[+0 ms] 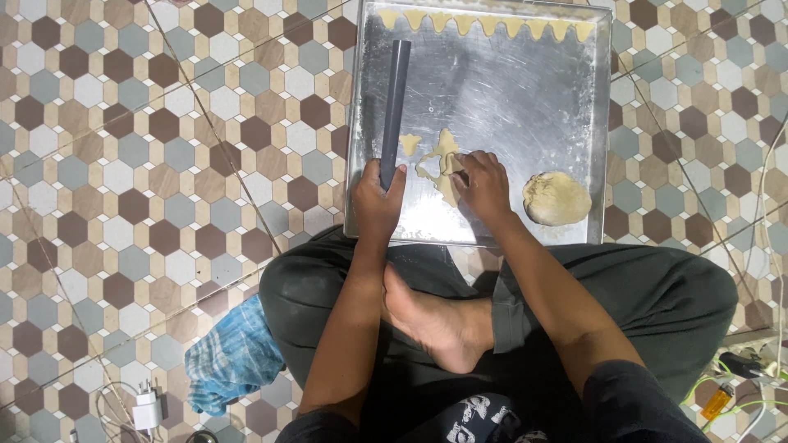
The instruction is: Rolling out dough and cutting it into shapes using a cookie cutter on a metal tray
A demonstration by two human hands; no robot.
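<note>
Tray: a square metal tray (525,90) lies on the tiled floor (123,164) in front of the seated person's crossed legs; every place below is told from this tray.

Left hand: the left hand (376,201) sits at the tray's near-left edge; its fingers are curled closed around the lower end of a dark rod; the thumb lies up along the rod.

Rod: the rod (393,102) is long, straight and dark; it runs from the hand up the tray's left side, its far end near the far-left corner; it lies close to flat over the tray, though whether it touches the metal cannot be told.

Right hand: the right hand (484,184) rests on the tray near its near edge, about the middle; the fingers are bent and bunched, tips pressed on a thin scrap of dough; whether they pinch it or only press cannot be told.

Dough scrap: the flat, ragged dough scrap (439,160) lies on the tray between the two hands, touching the right fingertips; a small cut piece (410,143) lies just beside it, toward the rod.

Dough ball: a rounded dough ball (556,198) sits at the tray's near-right corner, just beside the right hand, apart from it.

Cut shapes: a row of small pointed dough pieces (484,23) lines the tray's far edge.

Beyond the tray: a blue cloth (230,357) lies on the floor well to the near left; a white charger (148,408) lies past it.
</note>
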